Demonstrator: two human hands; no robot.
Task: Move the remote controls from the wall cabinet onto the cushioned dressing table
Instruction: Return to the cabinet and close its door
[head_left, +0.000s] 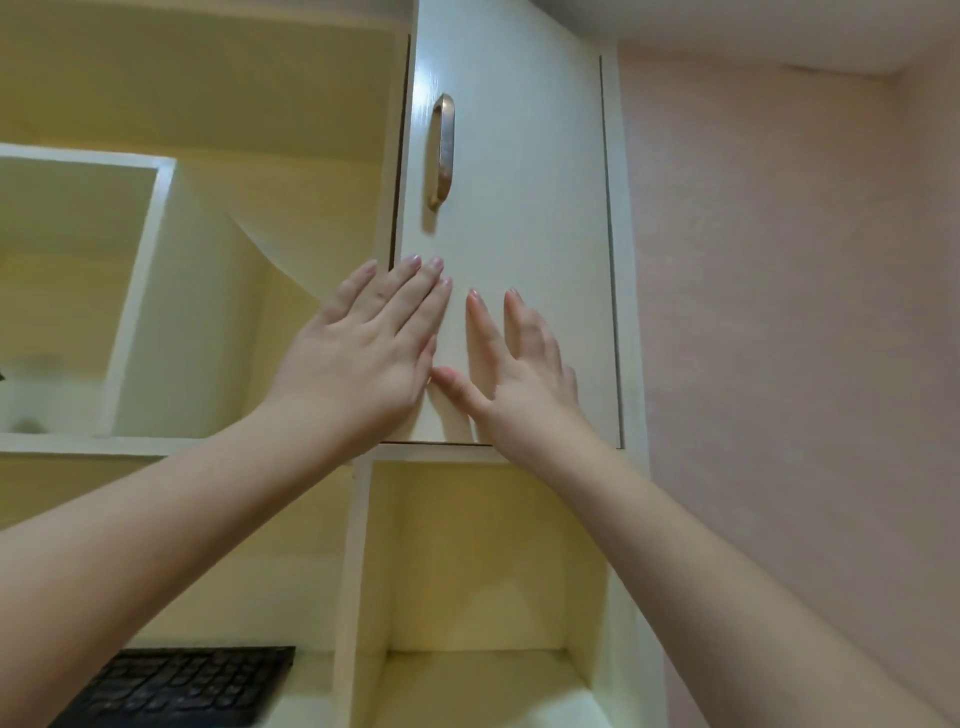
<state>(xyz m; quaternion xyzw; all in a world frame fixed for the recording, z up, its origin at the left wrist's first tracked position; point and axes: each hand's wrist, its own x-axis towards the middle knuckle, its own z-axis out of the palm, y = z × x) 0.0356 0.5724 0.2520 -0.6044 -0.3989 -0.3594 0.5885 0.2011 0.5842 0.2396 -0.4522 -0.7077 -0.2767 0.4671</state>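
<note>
Cream laminate runs across a wall cabinet seen from below, its open shelf bays filling the left of the frame. At near left, a black keyboard lies on a lower shelf. Above it, the person's left hand reaches up with fingers straight and together, the fingertips lying over the hinge-free left edge of the closed cabinet door. Just beside it, the right hand has its fingers spread and straight against the lower part of the same door, thumb pointing toward the left hand; neither hand grips anything. A brushed metal pull handle stands upright on the door, its long axis vertical, directly above and a little beyond the left hand's fingertips. An open bay sits below the door, and a pink wall fills the right.

No remote control shows anywhere in view; judging from the task, they are likely behind this shut door, though that cannot be confirmed. The cushioned dressing table is also out of sight. The coming move appears to turn on the handle: it lies up and away from both sets of fingers, nearer the left hand, whose tips are already at the door's opening edge. That hand looks better placed to reach up, curl around the vertical bar and swing the door out toward the right.
</note>
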